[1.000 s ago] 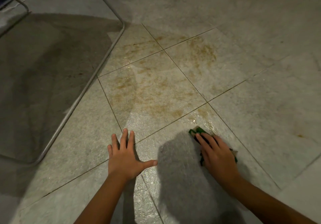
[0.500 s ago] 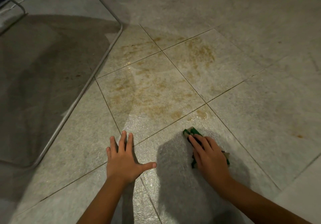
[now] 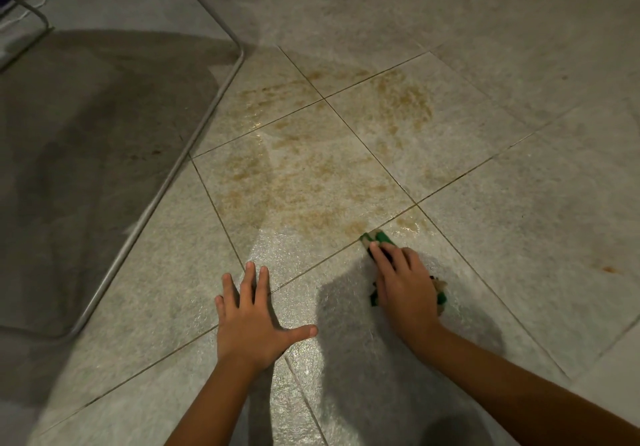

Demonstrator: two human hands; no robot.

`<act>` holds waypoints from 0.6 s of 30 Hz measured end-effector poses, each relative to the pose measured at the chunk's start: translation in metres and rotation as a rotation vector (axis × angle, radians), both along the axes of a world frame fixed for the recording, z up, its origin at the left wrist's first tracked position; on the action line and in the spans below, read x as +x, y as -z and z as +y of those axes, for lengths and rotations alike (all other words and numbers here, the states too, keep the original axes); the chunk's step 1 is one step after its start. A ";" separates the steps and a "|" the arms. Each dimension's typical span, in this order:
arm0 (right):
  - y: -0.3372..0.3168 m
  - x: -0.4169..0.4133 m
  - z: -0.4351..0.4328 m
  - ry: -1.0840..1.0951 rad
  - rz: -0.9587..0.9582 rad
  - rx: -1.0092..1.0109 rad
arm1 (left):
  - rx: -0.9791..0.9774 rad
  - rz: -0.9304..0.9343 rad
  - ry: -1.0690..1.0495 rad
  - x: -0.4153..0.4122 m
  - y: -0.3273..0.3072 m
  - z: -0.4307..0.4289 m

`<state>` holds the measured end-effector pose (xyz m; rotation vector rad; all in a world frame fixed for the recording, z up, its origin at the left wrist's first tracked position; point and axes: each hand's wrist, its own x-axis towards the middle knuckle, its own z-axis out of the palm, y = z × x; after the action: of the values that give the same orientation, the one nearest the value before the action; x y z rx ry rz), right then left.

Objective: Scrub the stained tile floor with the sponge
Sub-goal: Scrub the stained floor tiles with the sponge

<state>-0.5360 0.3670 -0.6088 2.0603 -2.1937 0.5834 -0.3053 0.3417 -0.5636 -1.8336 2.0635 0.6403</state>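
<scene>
Head view: the right hand (image 3: 403,289) presses down on the sponge (image 3: 380,237). Its fingers lie nearly straight along the top rather than curling round it, and the thumb is hidden. The sponge lies on the floor (image 3: 526,210) under that hand. Its green tip pokes out just past the fingertips and touches a grout line (image 3: 322,260). The tip carries a tan patch, and ragged green and tan bits show at both sides of the palm, so the sponge looks worn and frayed.

Ahead of the tip, a yellow-brown stain (image 3: 311,186) spreads in blotches over the tiles around a grout crossing. 1 small wet-looking patch of it sits just right of the tip. A lone rust-coloured spot (image 3: 607,269) lies well to the right of the right hand. The tiles around the 2 hands shine wet.

The left hand (image 3: 251,324) rests flat on the floor to the left of the right hand, apart from it. Its fingers are spread and straight, the thumb points toward the right hand, and it holds nothing. A dark shadow (image 3: 349,359) falls between the 2 forearms. Far left of the left hand, a thin metal frame (image 3: 166,182) runs along the floor, and the floor inside it lies in shade.
</scene>
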 end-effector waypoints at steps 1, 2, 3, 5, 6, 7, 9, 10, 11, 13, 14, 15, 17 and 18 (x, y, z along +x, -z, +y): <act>0.001 0.005 0.001 -0.065 0.007 -0.003 | 0.002 0.002 0.000 0.000 0.000 0.000; 0.002 0.007 0.005 -0.118 0.013 -0.002 | 0.001 0.004 -0.001 0.000 0.000 0.000; 0.004 0.006 0.010 -0.167 0.013 0.001 | -0.001 0.002 0.000 0.000 0.000 0.000; 0.005 -0.007 0.019 -0.257 0.021 0.011 | -0.009 -0.008 0.006 0.000 0.000 0.000; 0.005 -0.016 0.023 -0.284 0.030 0.015 | -0.012 -0.009 0.004 0.001 0.001 0.000; 0.004 -0.024 0.025 -0.290 0.037 0.013 | -0.015 -0.007 0.003 0.001 0.001 0.000; 0.002 -0.036 0.022 -0.239 0.035 -0.002 | -0.023 0.002 -0.002 0.002 0.003 0.001; 0.001 -0.037 0.017 -0.192 0.030 -0.011 | -0.027 0.010 -0.007 0.002 0.003 0.000; -0.002 -0.036 0.012 -0.146 0.032 -0.014 | -0.028 0.015 -0.012 0.002 0.003 0.001; -0.001 -0.026 -0.004 -0.082 0.054 -0.005 | -0.029 0.007 -0.010 0.002 0.003 0.001; -0.001 -0.019 -0.012 -0.069 0.063 0.007 | -0.029 0.005 -0.010 0.002 0.002 0.001; 0.001 -0.011 -0.019 -0.066 0.064 0.028 | -0.028 0.009 -0.013 0.002 0.002 0.001; 0.005 0.008 -0.029 -0.114 0.060 0.059 | -0.024 0.011 -0.014 0.001 0.001 0.001; 0.007 0.015 -0.031 -0.165 0.057 0.065 | -0.026 0.007 -0.010 0.001 0.000 0.001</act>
<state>-0.5205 0.3359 -0.6161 2.2774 -2.0516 0.4656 -0.3040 0.3427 -0.5638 -1.8599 2.0776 0.6264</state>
